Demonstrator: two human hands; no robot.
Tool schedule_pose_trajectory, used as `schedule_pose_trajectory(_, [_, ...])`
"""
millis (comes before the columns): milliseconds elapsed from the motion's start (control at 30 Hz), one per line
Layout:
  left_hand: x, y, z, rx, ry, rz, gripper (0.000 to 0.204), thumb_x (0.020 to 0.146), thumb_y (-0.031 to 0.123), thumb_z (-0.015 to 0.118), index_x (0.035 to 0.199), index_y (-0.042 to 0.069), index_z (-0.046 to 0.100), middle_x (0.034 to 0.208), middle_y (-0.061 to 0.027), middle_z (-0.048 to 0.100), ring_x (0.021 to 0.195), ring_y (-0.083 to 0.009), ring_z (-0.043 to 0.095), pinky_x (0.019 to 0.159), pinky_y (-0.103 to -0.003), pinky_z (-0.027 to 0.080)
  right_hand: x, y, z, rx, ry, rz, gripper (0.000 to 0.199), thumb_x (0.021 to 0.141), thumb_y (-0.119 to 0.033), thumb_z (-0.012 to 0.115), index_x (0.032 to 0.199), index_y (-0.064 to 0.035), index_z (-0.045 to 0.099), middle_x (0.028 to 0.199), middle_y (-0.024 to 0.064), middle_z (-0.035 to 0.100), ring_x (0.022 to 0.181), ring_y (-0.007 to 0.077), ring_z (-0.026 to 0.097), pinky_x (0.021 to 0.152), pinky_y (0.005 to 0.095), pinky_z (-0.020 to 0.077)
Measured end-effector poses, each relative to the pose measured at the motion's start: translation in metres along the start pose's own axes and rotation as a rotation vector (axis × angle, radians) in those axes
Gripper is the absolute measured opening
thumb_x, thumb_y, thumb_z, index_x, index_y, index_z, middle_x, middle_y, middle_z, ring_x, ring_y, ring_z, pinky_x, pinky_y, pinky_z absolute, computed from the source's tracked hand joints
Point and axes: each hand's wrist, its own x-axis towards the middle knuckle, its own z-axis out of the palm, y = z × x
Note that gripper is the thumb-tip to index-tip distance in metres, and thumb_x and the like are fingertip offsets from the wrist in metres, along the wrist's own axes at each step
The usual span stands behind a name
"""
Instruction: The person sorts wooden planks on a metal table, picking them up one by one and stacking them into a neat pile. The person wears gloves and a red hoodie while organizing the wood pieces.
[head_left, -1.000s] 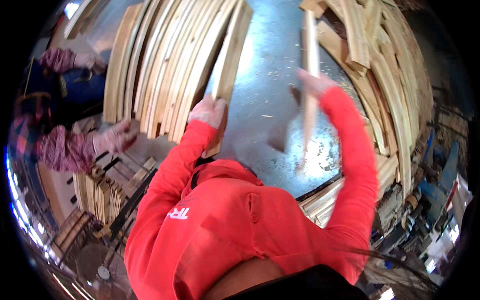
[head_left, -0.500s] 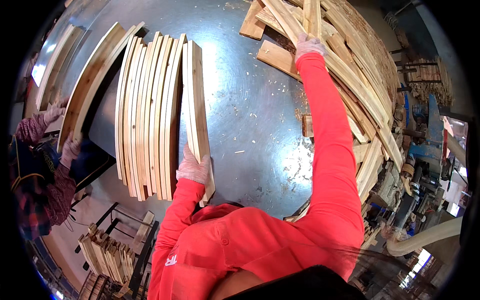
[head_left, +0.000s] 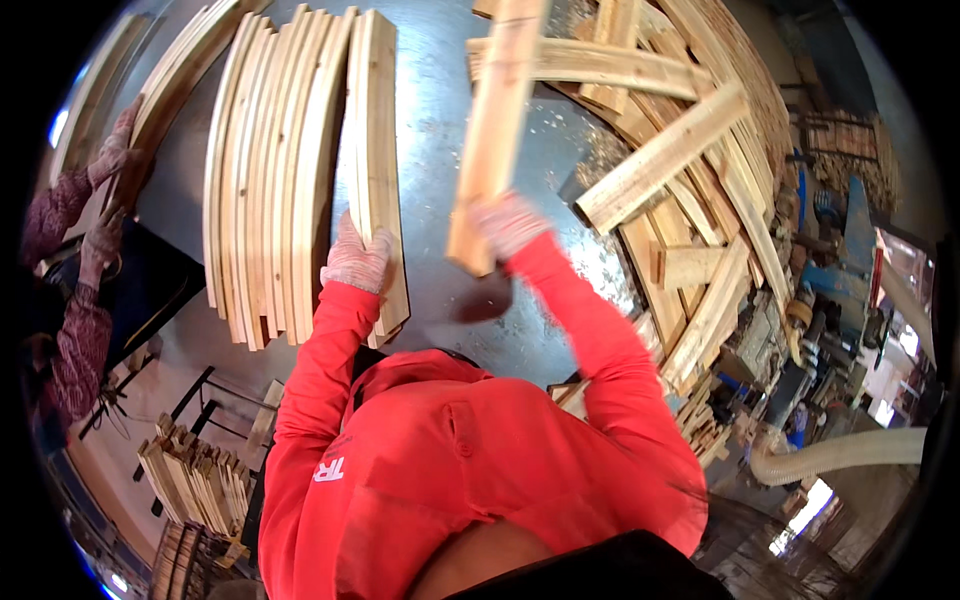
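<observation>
My gloved left hand (head_left: 357,255) is closed around the near end of a pair of curved wooden slats (head_left: 376,130), which stand on edge on the metal table (head_left: 425,240). Just left of them is a tight row of similar curved slats (head_left: 270,180). A flat wooden board (head_left: 498,110) hangs above the table in my gloved right hand (head_left: 508,224), gripped near its close end and slightly blurred by motion. Its far end passes out of the top of the view.
A jumbled pile of wooden boards (head_left: 662,160) covers the table's right side. At the left, a co-worker's gloved hands (head_left: 110,165) rest on curved slats (head_left: 180,90). Wood pieces (head_left: 195,480) stand in a rack at lower left. Machinery and a pale hose (head_left: 840,455) are at right.
My right hand has come back from the pile toward my body, bringing a board with it. Several boards in the pile have shifted. My left hand keeps hold of the slats.
</observation>
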Motion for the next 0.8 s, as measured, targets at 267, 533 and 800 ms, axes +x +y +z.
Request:
schedule_pose_trajectory(267, [-0.018, 0.035, 0.029, 0.024, 0.018, -0.045, 0.094, 0.076, 0.034, 0.07, 0.148, 0.002, 0.017, 0.123, -0.0257, 0.059, 0.108, -0.0389, 0.061, 0.093, -0.041, 0.047, 0.003, 0.019, -0.052, -0.099, 0.782, 0.119, 0.092, 0.074, -0.05, 0.071, 0.142, 0.0004, 0.034, 0.136, 0.022, 0.049, 0.123, 0.0341, 0.051, 0.099, 0.0431, 0.0449])
schedule_pose_trajectory(533, [-0.01, 0.022, 0.0, 0.196, -0.008, -0.083, 0.091, 0.079, 0.035, 0.068, 0.149, 0.007, 0.017, 0.12, -0.0249, 0.06, 0.107, -0.0404, 0.061, 0.092, -0.044, 0.048, 0.045, 0.069, -0.066, 0.417, 0.805, 0.095, 0.12, 0.066, -0.033, 0.085, 0.149, 0.001, 0.007, 0.146, 0.0277, 0.034, 0.132, 0.0395, 0.04, 0.112, 0.0409, 0.0329])
schedule_pose_trajectory(800, [-0.021, -0.008, -0.01, 0.14, 0.051, 0.068, 0.094, 0.079, 0.037, 0.072, 0.15, 0.01, 0.016, 0.127, -0.0254, 0.056, 0.111, -0.042, 0.058, 0.094, -0.043, 0.047, -0.007, -0.057, 0.071, -0.185, -0.142, 0.028, 0.07, 0.086, -0.053, 0.056, 0.135, -0.0071, 0.038, 0.117, 0.0234, 0.063, 0.1, 0.0434, 0.062, 0.092, 0.0463, 0.0494])
